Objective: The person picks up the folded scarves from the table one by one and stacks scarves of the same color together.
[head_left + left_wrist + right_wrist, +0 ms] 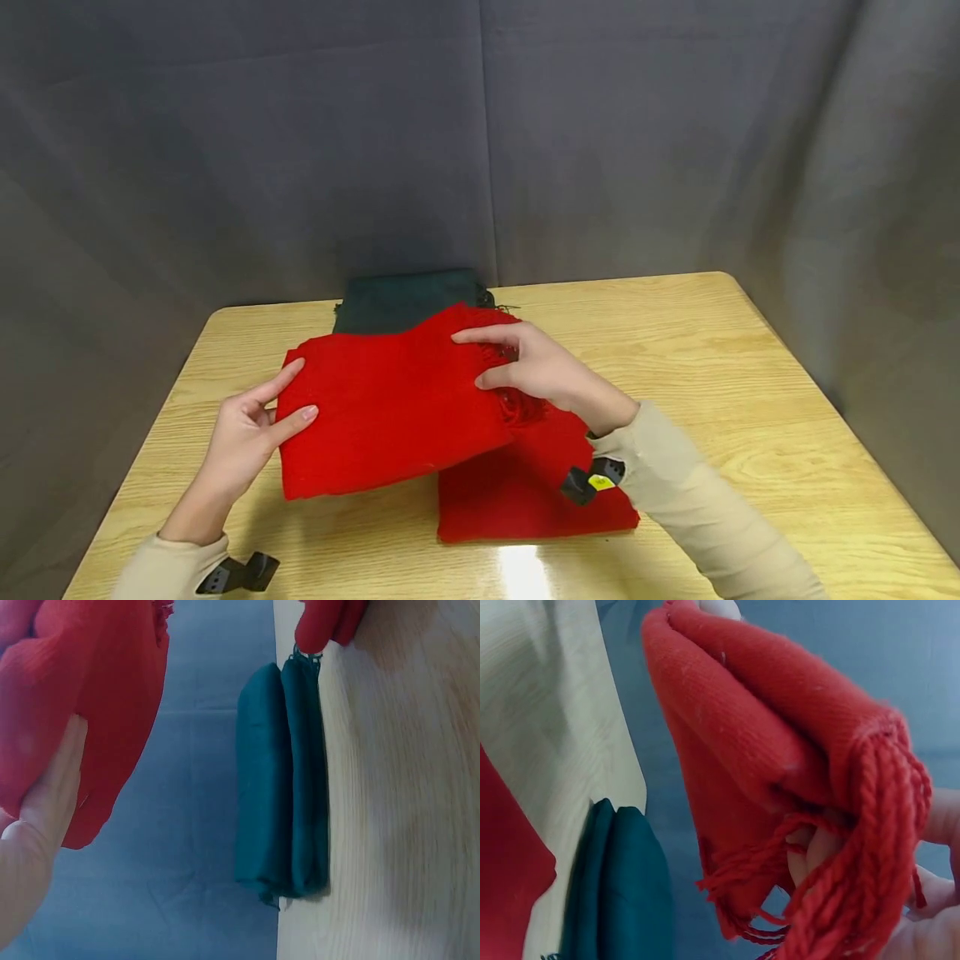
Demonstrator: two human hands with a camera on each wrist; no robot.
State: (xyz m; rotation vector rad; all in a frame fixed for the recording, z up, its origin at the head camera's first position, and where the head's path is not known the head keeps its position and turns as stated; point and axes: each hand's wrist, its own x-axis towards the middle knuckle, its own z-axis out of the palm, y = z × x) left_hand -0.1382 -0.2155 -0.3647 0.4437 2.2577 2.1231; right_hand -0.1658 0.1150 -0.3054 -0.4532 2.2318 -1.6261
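Note:
A folded red scarf (390, 408) is held up above the table between both hands. My left hand (243, 433) grips its left edge, the thumb on the near face and other fingers behind. At the fringed right end, my right hand (551, 371) holds the scarf, and in the right wrist view some fingertips show among the twisted red tassels (881, 802). Under the raised scarf, a second folded red scarf (532, 500) lies on the table, partly covered. Behind them is a folded dark green scarf (405, 298) with dark fringe, its front hidden in the head view.
The light wooden table (750, 400) extends to both sides of the scarves. A grey curtain (600, 150) hangs behind it and around its sides. Small black devices are strapped at both wrists over beige sleeves (705, 500).

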